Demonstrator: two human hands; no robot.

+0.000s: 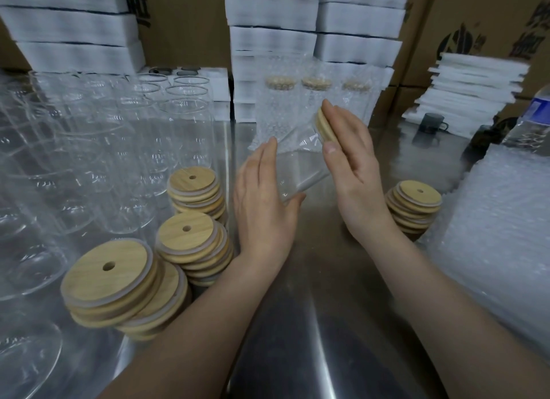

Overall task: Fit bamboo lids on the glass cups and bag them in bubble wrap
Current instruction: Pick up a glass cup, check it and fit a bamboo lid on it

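My left hand (265, 202) and right hand (354, 166) carry one glass cup (300, 166) between them above the table (297, 324). The cup is tilted, mouth up and to the right.

1. Left hand: fingers straight and together, palm against the cup's base, thumb beneath it. Not clenched.
2. Right hand: fingers straight, flat palm pressed on the bamboo lid (327, 124) seated at the cup's mouth, thumb beside the glass. Not clenched.

Spare lids (193, 240) stand stacked left of my left hand. Another stack (416, 205) stands right of my right wrist. Bagged cups (279, 106) stand upright behind the held cup.
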